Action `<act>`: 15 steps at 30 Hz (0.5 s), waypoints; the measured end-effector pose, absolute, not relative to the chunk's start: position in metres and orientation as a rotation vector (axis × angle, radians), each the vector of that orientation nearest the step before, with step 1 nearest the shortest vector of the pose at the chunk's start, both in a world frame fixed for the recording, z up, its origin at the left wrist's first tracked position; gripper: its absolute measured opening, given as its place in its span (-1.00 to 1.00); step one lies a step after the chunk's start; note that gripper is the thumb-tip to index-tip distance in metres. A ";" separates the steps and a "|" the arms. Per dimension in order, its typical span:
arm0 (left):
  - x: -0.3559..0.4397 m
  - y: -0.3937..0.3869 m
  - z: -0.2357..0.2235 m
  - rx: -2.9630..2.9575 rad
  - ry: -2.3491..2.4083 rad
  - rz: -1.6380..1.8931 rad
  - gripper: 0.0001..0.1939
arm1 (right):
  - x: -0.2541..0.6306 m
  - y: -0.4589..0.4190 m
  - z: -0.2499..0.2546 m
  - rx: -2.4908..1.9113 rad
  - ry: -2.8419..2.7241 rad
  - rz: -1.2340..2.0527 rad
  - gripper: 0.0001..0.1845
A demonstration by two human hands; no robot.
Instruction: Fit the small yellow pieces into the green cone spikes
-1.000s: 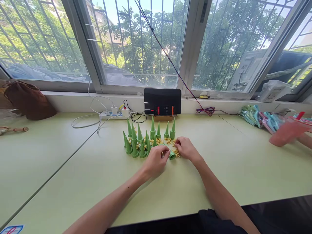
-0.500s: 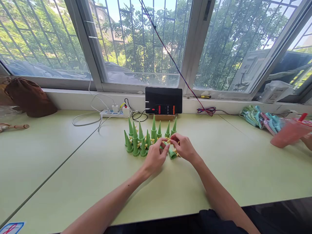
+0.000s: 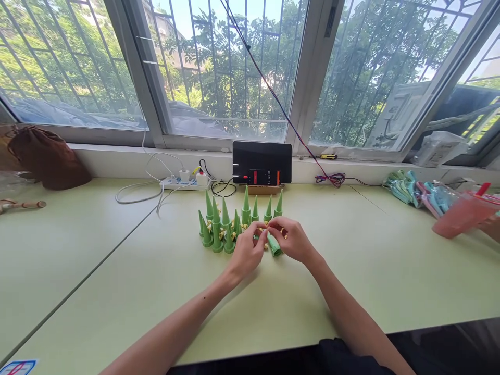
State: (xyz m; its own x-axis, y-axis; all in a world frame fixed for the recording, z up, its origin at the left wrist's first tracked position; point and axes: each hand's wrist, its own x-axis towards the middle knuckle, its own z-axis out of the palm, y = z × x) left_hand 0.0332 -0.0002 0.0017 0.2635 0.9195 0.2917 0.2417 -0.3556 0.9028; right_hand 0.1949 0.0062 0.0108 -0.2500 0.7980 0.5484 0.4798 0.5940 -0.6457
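Observation:
My left hand [image 3: 249,249] and my right hand [image 3: 294,240] meet fingertip to fingertip above the table. Both are closed in a pinch on a small yellow piece, mostly hidden by the fingers; its exact kind cannot be made out. Under the right hand a hollow green cone-shaped piece [image 3: 275,247] lies on its side, open end toward me. Several green cones [image 3: 217,234] stand upright to the left of my hands, and more green cones [image 3: 267,208] stand behind them. Small yellow pieces [image 3: 233,236] are scattered among the cones.
A dark tablet [image 3: 262,153] with a phone [image 3: 265,177] in front leans by the window sill. A power strip [image 3: 175,183] and cables are at back left, near a brown bag [image 3: 47,156]. Wrapped packets [image 3: 404,187] and a red cup [image 3: 463,213] stand at right.
My hands have come closer, and their fingertips now touch or nearly touch. My right hand has shifted slightly left, over the lying green piece.

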 end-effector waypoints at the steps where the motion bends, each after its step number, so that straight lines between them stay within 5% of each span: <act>1: 0.033 0.000 0.001 1.778 1.065 1.119 -0.76 | 0.195 0.007 0.010 -1.024 -1.901 0.430 -0.85; 15: 0.032 0.002 -0.001 1.830 1.038 1.090 -0.68 | 0.194 0.006 0.013 -1.078 -1.882 0.446 -0.78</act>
State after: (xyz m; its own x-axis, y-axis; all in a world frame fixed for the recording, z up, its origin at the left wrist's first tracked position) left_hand 0.0316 0.0021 -0.0007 0.3072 0.9017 0.3044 0.2595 -0.3871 0.8848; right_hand 0.1935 0.0058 0.0129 -0.2210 0.8232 0.5229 0.5010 0.5559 -0.6633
